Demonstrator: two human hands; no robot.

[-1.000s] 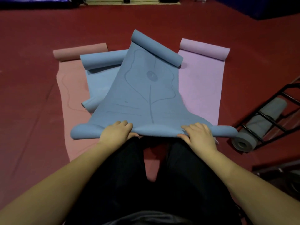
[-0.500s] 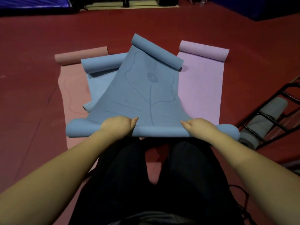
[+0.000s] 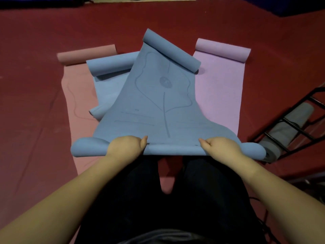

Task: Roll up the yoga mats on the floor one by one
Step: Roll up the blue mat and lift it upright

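Observation:
A blue yoga mat (image 3: 158,106) with a drawn leaf pattern lies diagonally on top of the others, its far end curled into a roll. Its near edge forms a small roll across my lap. My left hand (image 3: 125,146) grips that near roll left of centre, fingers curled over it and thumb pointing inward. My right hand (image 3: 220,147) grips it right of centre the same way. Under it lie a second blue mat (image 3: 109,85), a pink mat (image 3: 77,103) at the left and a lilac mat (image 3: 221,88) at the right, each with a rolled far end.
A black metal rack (image 3: 297,127) at the right holds a rolled grey mat (image 3: 288,129). Red floor (image 3: 31,111) surrounds the mats. Dark blue padding (image 3: 35,1) runs along the far wall. My black-trousered legs fill the foreground.
Both hands have turned over the near edge, fingers curling under and thumbs pointing inward. The near roll has tightened and moved slightly away from me.

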